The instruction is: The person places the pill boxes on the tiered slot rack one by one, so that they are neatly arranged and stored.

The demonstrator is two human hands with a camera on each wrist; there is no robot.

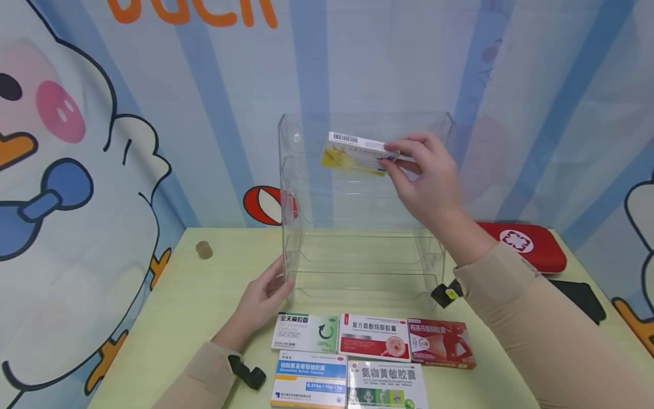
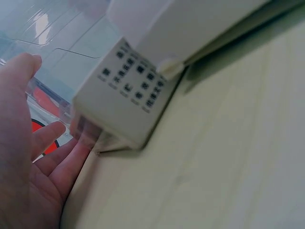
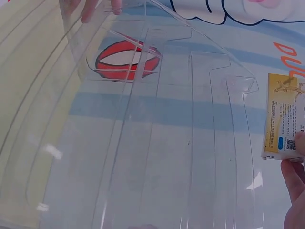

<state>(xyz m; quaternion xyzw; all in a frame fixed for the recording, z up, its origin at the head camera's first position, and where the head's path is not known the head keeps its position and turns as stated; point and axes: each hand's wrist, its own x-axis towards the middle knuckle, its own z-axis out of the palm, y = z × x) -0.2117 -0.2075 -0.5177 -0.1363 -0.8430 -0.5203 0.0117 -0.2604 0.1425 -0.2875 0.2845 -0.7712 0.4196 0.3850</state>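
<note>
High in front of a clear acrylic tiered rack (image 1: 357,255), my right hand (image 1: 426,176) pinches one end of a white and yellow medicine box (image 1: 352,153) between thumb and fingers. The box is slightly tilted, its barcode edge upward. In the right wrist view, the yellow end and printed face of this medicine box (image 3: 281,114) show at the right edge. My left hand (image 1: 260,298) rests against the rack's lower left side, thumb toward the front and fingers fairly straight. The left wrist view shows the thumb and fingers of the left hand (image 2: 43,162) spread apart.
Several medicine boxes lie in two rows before the rack, among them a green and white box (image 1: 305,333) and a red box (image 1: 441,343). A red case (image 1: 531,247) and a black item (image 1: 579,298) lie right. A small brown cylinder (image 1: 204,250) stands left.
</note>
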